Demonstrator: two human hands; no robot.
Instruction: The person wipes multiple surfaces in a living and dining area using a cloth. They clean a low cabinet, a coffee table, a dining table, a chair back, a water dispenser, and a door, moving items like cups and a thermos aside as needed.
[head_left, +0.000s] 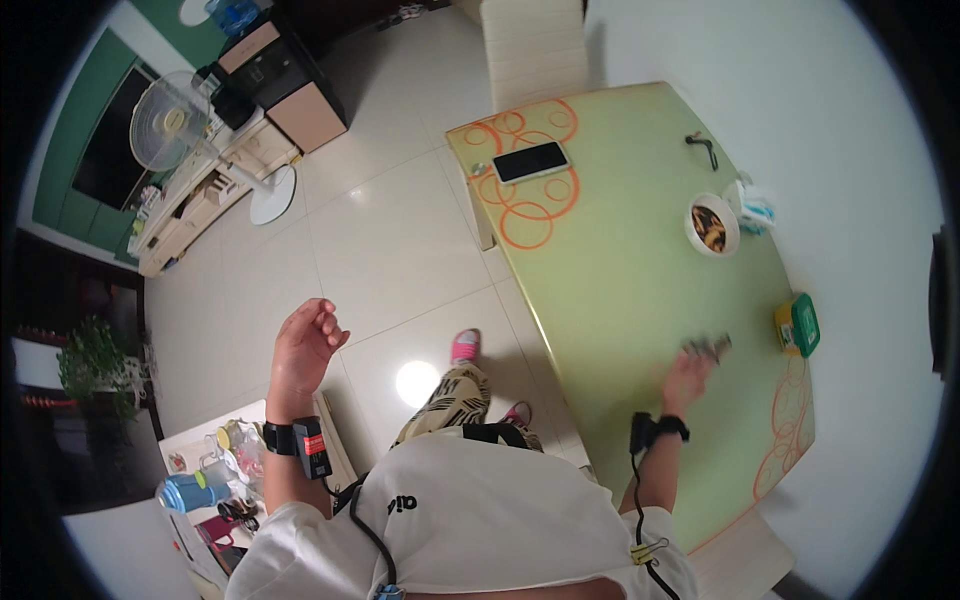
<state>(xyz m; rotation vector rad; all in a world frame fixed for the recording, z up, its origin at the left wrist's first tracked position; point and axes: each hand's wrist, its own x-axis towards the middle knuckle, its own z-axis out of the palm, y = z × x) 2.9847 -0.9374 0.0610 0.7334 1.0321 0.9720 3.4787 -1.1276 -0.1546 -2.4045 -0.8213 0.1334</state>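
Over the right part of the green glass-topped table, my right hand grips a small dark object. Motion blur hides what kind of object it is. My left hand is raised beside the table, above the tiled floor, with its fingers curled in and nothing visible in them. Beyond my right hand stands a yellow tub with a green lid. Farther up the table is a white bowl with dark and pale brown pieces inside, next to a white and blue pack.
A smartphone lies near the table's far left corner, and a black looped item near the wall. A cream chair stands at the far end. To my left are a side table with a blue jug and a standing fan.
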